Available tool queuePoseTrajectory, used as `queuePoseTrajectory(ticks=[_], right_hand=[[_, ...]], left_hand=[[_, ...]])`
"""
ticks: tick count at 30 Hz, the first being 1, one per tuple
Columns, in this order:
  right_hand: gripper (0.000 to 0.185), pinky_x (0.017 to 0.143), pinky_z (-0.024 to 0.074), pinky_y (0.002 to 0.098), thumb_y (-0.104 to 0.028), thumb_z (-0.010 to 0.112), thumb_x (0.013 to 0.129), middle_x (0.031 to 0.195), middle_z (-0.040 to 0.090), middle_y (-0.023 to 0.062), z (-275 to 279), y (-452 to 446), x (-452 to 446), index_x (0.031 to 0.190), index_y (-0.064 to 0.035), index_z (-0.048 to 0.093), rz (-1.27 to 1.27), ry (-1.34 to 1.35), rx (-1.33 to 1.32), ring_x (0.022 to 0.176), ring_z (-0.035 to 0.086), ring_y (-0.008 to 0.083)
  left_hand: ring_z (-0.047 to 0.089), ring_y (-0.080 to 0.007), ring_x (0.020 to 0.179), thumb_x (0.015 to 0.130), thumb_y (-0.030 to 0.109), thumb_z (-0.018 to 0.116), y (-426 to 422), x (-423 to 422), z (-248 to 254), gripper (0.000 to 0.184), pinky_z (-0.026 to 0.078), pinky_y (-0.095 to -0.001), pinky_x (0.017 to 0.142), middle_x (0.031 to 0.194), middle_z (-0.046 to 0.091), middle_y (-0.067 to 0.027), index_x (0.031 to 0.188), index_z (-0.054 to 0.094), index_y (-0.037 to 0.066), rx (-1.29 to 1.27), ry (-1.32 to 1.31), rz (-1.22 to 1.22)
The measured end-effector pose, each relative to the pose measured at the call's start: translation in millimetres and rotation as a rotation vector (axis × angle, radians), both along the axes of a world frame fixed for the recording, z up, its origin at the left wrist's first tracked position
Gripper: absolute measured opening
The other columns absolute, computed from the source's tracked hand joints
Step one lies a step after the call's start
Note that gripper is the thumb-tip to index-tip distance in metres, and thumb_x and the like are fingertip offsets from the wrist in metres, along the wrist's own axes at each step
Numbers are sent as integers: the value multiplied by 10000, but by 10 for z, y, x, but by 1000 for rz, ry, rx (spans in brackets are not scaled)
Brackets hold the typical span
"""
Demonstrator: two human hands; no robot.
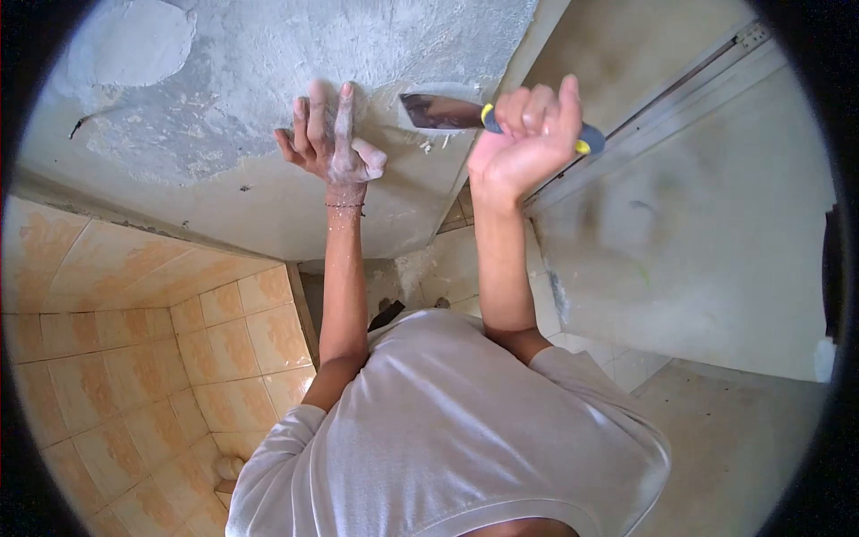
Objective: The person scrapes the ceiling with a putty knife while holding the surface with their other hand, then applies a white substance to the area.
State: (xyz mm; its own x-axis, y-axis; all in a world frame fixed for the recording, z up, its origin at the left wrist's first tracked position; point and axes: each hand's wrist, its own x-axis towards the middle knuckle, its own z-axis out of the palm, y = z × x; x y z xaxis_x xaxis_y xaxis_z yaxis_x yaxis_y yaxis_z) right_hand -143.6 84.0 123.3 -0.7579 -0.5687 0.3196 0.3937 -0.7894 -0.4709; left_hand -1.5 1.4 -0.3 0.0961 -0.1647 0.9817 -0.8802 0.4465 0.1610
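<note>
My right hand is wrapped round the grey and yellow handle of a putty knife. The knife points left, its metal blade over a pale smear of filler near the wall's right edge; whether the blade touches the wall I cannot tell. To the left, my left hand is open, fingers stretched up toward the patchy grey-white wall. White powder or paste coats that hand, thickest around the thumb and index finger. Specks of it dot the wrist by a thin dark bracelet.
A round pale patch and a short dark wire show on the wall at upper left. Orange-patterned tiles line the lower left. On the right stand a door frame and a pale panel. Light floor tiles lie below.
</note>
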Motion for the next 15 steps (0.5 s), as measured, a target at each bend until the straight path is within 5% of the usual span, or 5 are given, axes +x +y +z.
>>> queuePoseTrajectory(ticks=[3, 9, 15], right_hand=[[466, 426, 157, 276, -244, 483, 983, 490, 213, -57, 64, 150, -184, 581, -174, 259, 26, 8, -216, 422, 191, 64], [454, 414, 142, 288, -232, 521, 958, 474, 227, -55, -7, -33, 9, 584, -163, 273, 69, 75, -150, 401, 181, 76], [396, 397, 162, 283, -208, 437, 967, 478, 245, -37, 229, 336, -43, 604, -131, 297, 150, 359, -420, 389, 157, 85]], left_hand=[[388, -260, 1319, 858, 746, -28, -20, 23, 1, 938, 106, -456, 1158, 1366, 516, -88, 1218, 638, 193, 5, 6, -4], [382, -214, 1323, 906, 668, 82, -32, -4, 27, 783, 91, -434, 1170, 1325, 551, -50, 1202, 652, 221, -62, 19, -33], [405, -241, 1298, 858, 742, -43, -3, 3, 31, 942, 115, -434, 1159, 1329, 546, -81, 1195, 652, 203, -19, 20, -9]])
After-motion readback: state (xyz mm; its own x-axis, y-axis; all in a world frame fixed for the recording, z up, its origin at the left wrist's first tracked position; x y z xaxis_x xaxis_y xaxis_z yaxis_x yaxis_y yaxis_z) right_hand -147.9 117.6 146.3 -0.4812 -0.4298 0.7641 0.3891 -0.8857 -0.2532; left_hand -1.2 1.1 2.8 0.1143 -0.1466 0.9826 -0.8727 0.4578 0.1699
